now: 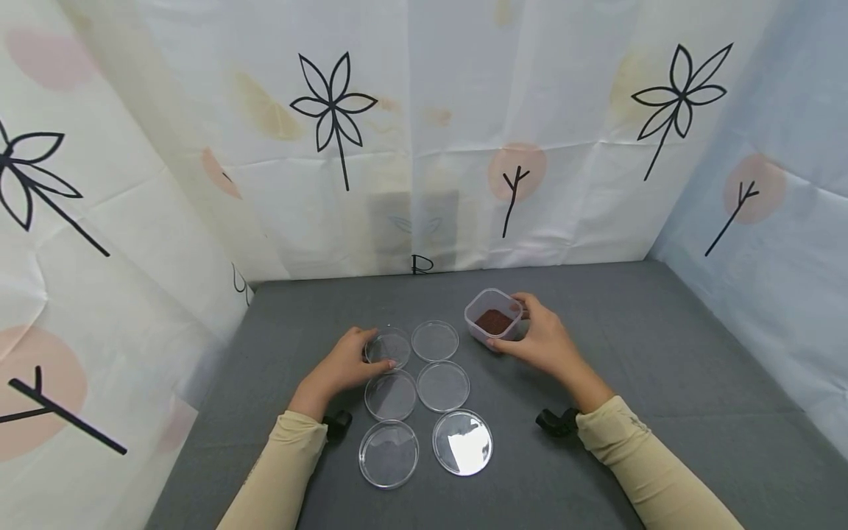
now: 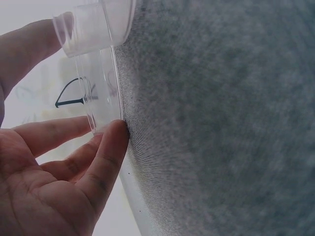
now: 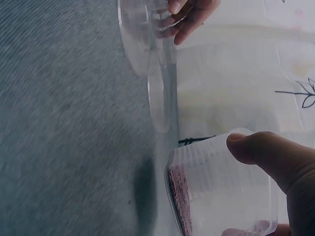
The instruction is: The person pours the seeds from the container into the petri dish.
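Observation:
Clear round petri dishes lie in two columns on the grey table. At the far end of the left column, my left hand (image 1: pixel 344 362) holds a petri dish (image 1: pixel 391 346) by its sides, thumb on the near edge. In the left wrist view, fingertips (image 2: pixel 114 132) touch the rim of the clear dish (image 2: pixel 104 88). Right of the dishes, my right hand (image 1: pixel 548 338) grips a translucent plastic tub (image 1: pixel 478 333) with reddish-brown granules (image 1: pixel 494 322) in it. The right wrist view shows the tub (image 3: pixel 226 182) raised a little above the table, its shadow beside it.
Other petri dishes stand close by: far right (image 1: pixel 435 341), middle left (image 1: pixel 391 395), middle right (image 1: pixel 443 386), near left (image 1: pixel 389 454) and near right (image 1: pixel 461 442). The grey cloth table (image 1: pixel 636 338) is bounded by white patterned curtains (image 1: pixel 570 221) at the back and sides.

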A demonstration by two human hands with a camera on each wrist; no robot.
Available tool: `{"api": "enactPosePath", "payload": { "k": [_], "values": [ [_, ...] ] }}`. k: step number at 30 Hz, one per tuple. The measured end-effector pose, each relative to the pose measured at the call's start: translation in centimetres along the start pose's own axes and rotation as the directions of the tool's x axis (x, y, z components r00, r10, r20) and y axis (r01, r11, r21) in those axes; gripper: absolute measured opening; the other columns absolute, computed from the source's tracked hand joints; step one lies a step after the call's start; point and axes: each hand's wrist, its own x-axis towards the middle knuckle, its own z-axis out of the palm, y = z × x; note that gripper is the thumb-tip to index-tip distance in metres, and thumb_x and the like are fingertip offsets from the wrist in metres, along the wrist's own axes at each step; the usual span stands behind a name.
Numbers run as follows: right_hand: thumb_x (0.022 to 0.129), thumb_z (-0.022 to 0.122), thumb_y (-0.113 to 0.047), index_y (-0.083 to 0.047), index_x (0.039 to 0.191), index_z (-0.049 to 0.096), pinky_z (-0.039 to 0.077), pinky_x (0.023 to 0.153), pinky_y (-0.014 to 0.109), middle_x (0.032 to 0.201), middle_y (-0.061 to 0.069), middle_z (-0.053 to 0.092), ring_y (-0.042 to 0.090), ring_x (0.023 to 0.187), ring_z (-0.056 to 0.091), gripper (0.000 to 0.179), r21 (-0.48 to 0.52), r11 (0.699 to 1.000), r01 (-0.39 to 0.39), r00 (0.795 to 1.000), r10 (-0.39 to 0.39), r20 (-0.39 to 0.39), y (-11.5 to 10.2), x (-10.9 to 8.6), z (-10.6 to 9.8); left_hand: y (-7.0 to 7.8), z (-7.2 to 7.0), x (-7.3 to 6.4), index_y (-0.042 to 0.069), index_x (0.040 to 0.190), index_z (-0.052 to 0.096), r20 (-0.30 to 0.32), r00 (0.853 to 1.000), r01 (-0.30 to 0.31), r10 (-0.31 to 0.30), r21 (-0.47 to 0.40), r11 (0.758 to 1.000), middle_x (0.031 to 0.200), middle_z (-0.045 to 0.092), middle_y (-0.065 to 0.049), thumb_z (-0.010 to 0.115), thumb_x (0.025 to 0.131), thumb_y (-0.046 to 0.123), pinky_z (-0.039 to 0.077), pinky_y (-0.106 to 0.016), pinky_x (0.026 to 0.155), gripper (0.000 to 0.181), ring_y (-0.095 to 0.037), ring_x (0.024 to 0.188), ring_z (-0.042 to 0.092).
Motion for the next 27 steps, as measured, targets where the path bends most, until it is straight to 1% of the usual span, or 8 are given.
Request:
{"api": "enactPosePath", "payload": {
  "k": [6, 10, 15, 20, 24, 27],
  "values": [
    [0.078, 0.095, -0.041, -0.009, 0.152, 0.050, 0.056, 0.091, 0.057, 0.138, 0.016, 0.067, 0.037, 0.122, 0.066, 0.092, -0.044, 0.997, 0.066, 0.998, -0.066, 0.002, -0.9, 0.5, 0.8, 0.0, 0.1, -0.1, -0.010, 0.154, 0.047, 0.005, 1.000, 0.006, -0.006, -0.008, 1.000, 0.130, 0.056, -0.025, 0.081, 0.094, 0.037, 0.053, -0.041, 0.083, 0.083, -0.022, 0.092, 0.057],
    [0.077, 0.095, -0.040, -0.008, 0.150, 0.053, 0.057, 0.091, 0.056, 0.136, 0.015, 0.068, 0.036, 0.120, 0.066, 0.090, -0.034, 0.994, 0.104, 0.995, -0.104, 0.000, -1.7, 0.9, 1.3, 0.1, 0.1, -0.1, -0.009, 0.155, 0.046, 0.010, 1.000, 0.007, -0.007, -0.012, 1.000, 0.130, 0.056, -0.025, 0.080, 0.095, 0.037, 0.053, -0.041, 0.083, 0.083, -0.022, 0.092, 0.057],
    [0.076, 0.095, -0.041, -0.008, 0.149, 0.054, 0.057, 0.091, 0.055, 0.135, 0.014, 0.069, 0.035, 0.119, 0.067, 0.090, -0.027, 0.990, 0.136, 0.991, -0.136, 0.010, -2.9, 1.3, 2.0, 0.2, 0.0, -0.1, -0.010, 0.155, 0.046, 0.011, 1.000, 0.004, -0.004, -0.025, 1.000, 0.129, 0.056, -0.026, 0.081, 0.094, 0.036, 0.053, -0.042, 0.082, 0.084, -0.022, 0.090, 0.057],
    [0.073, 0.097, -0.040, -0.012, 0.149, 0.054, 0.058, 0.089, 0.054, 0.134, 0.012, 0.070, 0.034, 0.119, 0.067, 0.092, -0.046, 0.987, 0.155, 0.988, -0.153, 0.030, -4.1, 1.7, 2.6, 0.1, 0.1, 0.0, -0.011, 0.153, 0.047, 0.000, 1.000, 0.000, 0.000, -0.013, 1.000, 0.132, 0.056, -0.028, 0.082, 0.094, 0.037, 0.054, -0.045, 0.086, 0.083, -0.023, 0.092, 0.058],
    [0.071, 0.098, -0.040, -0.014, 0.148, 0.055, 0.058, 0.085, 0.053, 0.129, 0.013, 0.072, 0.032, 0.112, 0.068, 0.092, -0.071, 0.981, 0.179, 0.984, -0.177, 0.032, -5.2, 2.1, 3.0, -0.1, 0.2, 0.2, -0.010, 0.153, 0.048, -0.005, 1.000, 0.000, 0.000, 0.004, 1.000, 0.132, 0.056, -0.027, 0.081, 0.094, 0.037, 0.055, -0.047, 0.089, 0.082, -0.024, 0.095, 0.059],
    [0.071, 0.098, -0.041, -0.013, 0.148, 0.056, 0.058, 0.082, 0.052, 0.125, 0.014, 0.072, 0.030, 0.107, 0.068, 0.093, -0.103, 0.974, 0.204, 0.979, -0.201, 0.032, -5.8, 2.3, 3.5, -0.2, 0.3, 0.3, -0.009, 0.153, 0.048, -0.005, 1.000, 0.003, -0.003, 0.005, 1.000, 0.132, 0.057, -0.027, 0.081, 0.094, 0.036, 0.054, -0.048, 0.092, 0.081, -0.026, 0.099, 0.058]
  ]
}}
